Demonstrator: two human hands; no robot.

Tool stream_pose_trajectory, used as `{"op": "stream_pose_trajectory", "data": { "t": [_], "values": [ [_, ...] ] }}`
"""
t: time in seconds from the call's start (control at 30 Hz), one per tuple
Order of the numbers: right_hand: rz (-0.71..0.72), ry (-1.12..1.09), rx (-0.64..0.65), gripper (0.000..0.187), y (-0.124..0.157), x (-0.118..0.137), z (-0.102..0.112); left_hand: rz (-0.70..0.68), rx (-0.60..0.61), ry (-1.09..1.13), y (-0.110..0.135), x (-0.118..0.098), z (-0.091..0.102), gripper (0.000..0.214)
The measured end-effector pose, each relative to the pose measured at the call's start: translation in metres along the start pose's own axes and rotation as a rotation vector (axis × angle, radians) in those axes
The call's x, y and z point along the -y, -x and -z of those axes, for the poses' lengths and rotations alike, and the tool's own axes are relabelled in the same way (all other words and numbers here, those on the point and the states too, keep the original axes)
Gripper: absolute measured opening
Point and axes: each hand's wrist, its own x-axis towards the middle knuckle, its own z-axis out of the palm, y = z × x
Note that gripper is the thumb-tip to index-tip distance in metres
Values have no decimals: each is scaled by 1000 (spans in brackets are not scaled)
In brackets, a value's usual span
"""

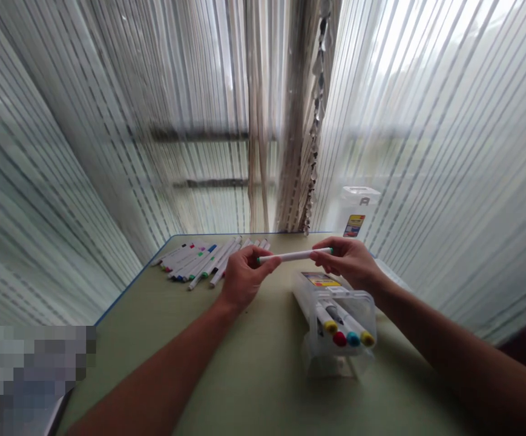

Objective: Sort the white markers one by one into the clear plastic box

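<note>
Between my two hands a white marker (295,256) with green ends is held level above the table. My left hand (244,272) pinches its left end, and my right hand (348,261) grips the right end, so both hands are closed on it. Just below my right hand lies a clear plastic case (308,306), its open end toward me. Inside are several markers with yellow, red and blue ends (352,339). Beyond my left hand a loose pile of white markers (194,260) with caps of various colours lies on the table.
The green table (149,339) has a blue edge. At its far right stands another clear plastic container (358,209) with a yellow label. Striped sheer curtains (199,91) and a hanging beaded strand (316,115) close off the back. A pixelated patch covers the lower left corner.
</note>
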Motion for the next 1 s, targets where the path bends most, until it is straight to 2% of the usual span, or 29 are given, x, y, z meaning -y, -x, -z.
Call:
{"op": "stream_pose_trajectory", "data": {
  "t": [0.33, 0.63, 1.0],
  "values": [
    [-19, -43, 37, 32, 0, -1, 1, -55, 11, -3, -1, -2, 1, 31],
    [-44, -152, 95, 31, -3, -5, 5, 8, 0, 125, -1, -7, 3, 31],
    [-83, -202, 64, 36, -2, -2, 6, 63, 35, 193, -5, -3, 9, 41]
  ]
}}
